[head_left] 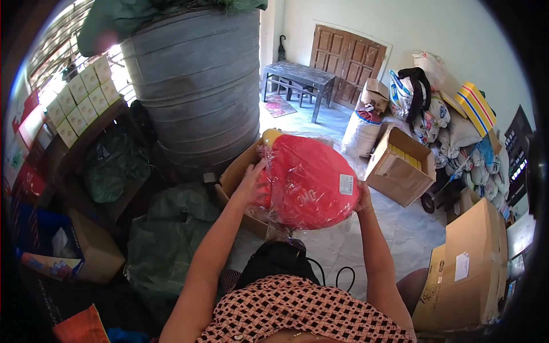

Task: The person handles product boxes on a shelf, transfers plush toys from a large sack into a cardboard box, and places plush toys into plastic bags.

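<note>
A round red cushion-like item in clear plastic wrap is held up in front of me between both hands. It bears pale lettering and a white label with a barcode. My left hand presses against its left side, fingers partly spread over the wrap. At its lower right edge, my right hand grips the rim, and some of its fingers are hidden behind the item. Beneath and to the left stands an open cardboard box, partly covered by the item. A yellow part shows at the item's upper left.
A large grey ribbed tank rises at the left. Green sheeting lies below it. On the right are an open carton with yellow contents, a big cardboard box and piled sacks. A dark table stands farther back.
</note>
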A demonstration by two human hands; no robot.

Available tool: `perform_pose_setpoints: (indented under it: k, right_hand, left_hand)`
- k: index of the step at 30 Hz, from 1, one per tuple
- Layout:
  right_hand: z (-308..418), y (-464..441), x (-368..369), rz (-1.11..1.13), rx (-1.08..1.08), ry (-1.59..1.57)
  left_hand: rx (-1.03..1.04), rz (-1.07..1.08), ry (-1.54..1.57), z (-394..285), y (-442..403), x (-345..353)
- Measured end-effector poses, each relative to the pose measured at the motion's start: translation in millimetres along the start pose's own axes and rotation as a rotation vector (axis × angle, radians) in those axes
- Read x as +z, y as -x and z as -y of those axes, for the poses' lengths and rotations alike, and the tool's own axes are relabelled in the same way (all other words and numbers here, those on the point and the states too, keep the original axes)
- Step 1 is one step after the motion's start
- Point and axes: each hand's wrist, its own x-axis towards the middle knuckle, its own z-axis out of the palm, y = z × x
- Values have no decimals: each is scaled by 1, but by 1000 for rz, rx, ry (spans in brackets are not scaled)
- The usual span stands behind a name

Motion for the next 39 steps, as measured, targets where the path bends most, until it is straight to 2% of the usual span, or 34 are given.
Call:
perform_pose_setpoints:
  k: [1, 2, 4, 7, 8, 10, 13, 16, 19, 22, 26, 27, 28, 29, 30, 31, 32, 33, 34, 35, 36, 37, 38, 39]
  right_hand:
    - [1, -6, 18, 53, -34, -1]
    - [1, -11, 28, 105, -67, -2]
    - [7, -22, 20, 117, 7, 173]
    - [21, -32, 11, 154, 21, 387]
    - [29, -31, 11, 25, 45, 527]
    - [52, -23, 20, -96, -2, 950]
    - [74, -24, 54, -250, -183, 1126]
    - [82, -37, 91, -344, -304, 1203]
    - [76, -53, 117, -400, -643, 1511]
    - [78, -60, 137, -373, -650, 1517]
    - [95, -54, 169, -164, -526, 1203]
    - [99, -61, 144, -146, -794, 1183]
    - [99, -47, 125, -414, -833, 1162]
    - [82, -47, 58, -477, -591, 1045]
    - [26, -35, 30, -324, -385, 798]
    - [-30, -22, 4, -228, -148, 521]
    - [-86, -8, -22, -198, 82, 305]
    - [-114, 4, -5, -243, 190, 191]
    - [-142, 16, 13, -299, 293, 74]
    - [-144, 13, 15, -283, 371, 103]
    - [-144, 9, 11, -271, 449, 130]
    - [-145, 8, 7, -267, 530, 153]
    - [-123, 9, 23, -416, 520, 307]
    - [-100, 9, 37, -292, 462, 263]
  left_hand:
    - [-35, 220, 166, 8, -15, -4]
    - [31, 268, 175, 10, -17, 2]
    - [167, 366, 186, 7, -26, 18]
    - [246, 331, 114, -25, -2, 31]
    - [281, 298, 71, -33, -5, 33]
    - [348, 231, -18, -50, -14, 36]
    - [680, 89, -330, -68, -33, 45]
    - [978, -40, -573, -87, -15, 76]
    - [1011, -67, -650, -100, 6, 109]
    - [1007, -65, -668, -116, 7, 120]
    - [759, 69, -212, -131, 4, 121]
    - [588, 89, -74, -132, 15, 117]
    - [484, 144, -57, -124, 5, 98]
    - [388, 204, -34, -112, -21, 71]
    - [307, 266, -9, -100, -51, 53]
    - [132, 294, 130, -66, -66, 39]
    - [-12, 334, 215, -44, -37, 44]
    - [77, 254, 273, -4, -53, 22]
    - [-17, 145, 193, 14, -62, 4]
    - [-118, 41, 123, 32, -72, -14]
    - [-114, -25, 80, 37, -69, -26]
    - [-157, 17, 76, 34, -67, -32]
    - [-200, 60, 70, 31, -64, -38]
    - [-279, 208, 113, 12, -61, -38]
